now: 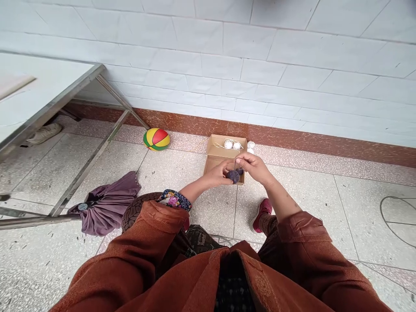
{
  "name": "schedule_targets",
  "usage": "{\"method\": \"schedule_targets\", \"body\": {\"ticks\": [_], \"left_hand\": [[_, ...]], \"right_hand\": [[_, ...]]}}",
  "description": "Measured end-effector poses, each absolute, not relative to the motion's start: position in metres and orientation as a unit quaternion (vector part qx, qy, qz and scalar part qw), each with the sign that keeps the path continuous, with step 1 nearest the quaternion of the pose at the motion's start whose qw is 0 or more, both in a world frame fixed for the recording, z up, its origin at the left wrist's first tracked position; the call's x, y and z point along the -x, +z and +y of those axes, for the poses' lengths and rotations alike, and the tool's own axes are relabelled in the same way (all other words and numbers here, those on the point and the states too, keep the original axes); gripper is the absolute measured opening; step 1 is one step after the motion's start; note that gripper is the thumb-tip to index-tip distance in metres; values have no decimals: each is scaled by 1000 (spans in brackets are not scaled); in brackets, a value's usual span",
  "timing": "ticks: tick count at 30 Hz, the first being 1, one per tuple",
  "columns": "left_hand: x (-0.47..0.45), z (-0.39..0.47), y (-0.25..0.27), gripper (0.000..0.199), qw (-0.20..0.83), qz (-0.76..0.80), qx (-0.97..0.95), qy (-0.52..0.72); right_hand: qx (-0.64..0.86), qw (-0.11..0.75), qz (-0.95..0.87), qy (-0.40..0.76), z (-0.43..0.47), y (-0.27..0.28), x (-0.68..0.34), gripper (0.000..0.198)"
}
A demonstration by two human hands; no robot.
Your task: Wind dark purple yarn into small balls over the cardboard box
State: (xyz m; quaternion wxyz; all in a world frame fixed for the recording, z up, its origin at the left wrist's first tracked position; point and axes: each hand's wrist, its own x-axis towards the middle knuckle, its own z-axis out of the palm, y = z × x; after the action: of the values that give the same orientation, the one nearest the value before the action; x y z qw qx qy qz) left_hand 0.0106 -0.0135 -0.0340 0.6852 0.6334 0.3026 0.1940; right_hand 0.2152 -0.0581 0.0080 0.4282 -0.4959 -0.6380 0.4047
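My left hand point(218, 174) is closed around a small dark purple ball of yarn point(233, 176), above the near half of an open cardboard box point(211, 164). A dark strand rises from the ball to my right hand point(252, 165), whose thumb and forefinger pinch it. Another dark ball point(240, 171) shows just behind the held one, partly hidden. Two white yarn balls point(232, 144) with loose thread rest in the raised lid part of the box. More white balls point(250, 147) sit on the floor just right of the box.
A red, yellow and green ball point(156, 139) lies by the wall. To the left stand a metal-framed table point(74, 84) and a folded purple umbrella point(110, 201) on the floor. A shoe point(44, 133) is under the table. A thin wire loop point(385, 216) lies at right.
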Motion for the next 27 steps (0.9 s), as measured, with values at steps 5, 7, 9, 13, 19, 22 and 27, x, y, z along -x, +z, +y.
{"method": "schedule_targets", "body": {"ticks": [5, 7, 9, 13, 19, 22, 27], "left_hand": [[-9, -19, -17, 101, 735, 237, -605, 195], [-6, -19, -10, 97, 748, 235, -578, 226], [-4, -18, -7, 85, 757, 252, -544, 260], [-4, -12, -10, 48, 763, 316, -463, 322], [-4, -1, -21, 40, 692, 443, -456, 342], [-3, -2, -24, 41, 659, 450, -517, 309], [-4, -11, -31, 56, 683, 370, -590, 221]], "right_hand": [[605, 397, -589, 361, -50, -17, -220, 29], [624, 367, -594, 351, -49, -24, -217, 27], [625, 335, -610, 353, -49, -29, -211, 23], [588, 303, -656, 362, -54, -34, -197, 21], [492, 259, -752, 355, -65, -24, -191, 22], [436, 290, -769, 366, -67, -9, -194, 24], [466, 383, -725, 333, -61, 3, -204, 24]]}}
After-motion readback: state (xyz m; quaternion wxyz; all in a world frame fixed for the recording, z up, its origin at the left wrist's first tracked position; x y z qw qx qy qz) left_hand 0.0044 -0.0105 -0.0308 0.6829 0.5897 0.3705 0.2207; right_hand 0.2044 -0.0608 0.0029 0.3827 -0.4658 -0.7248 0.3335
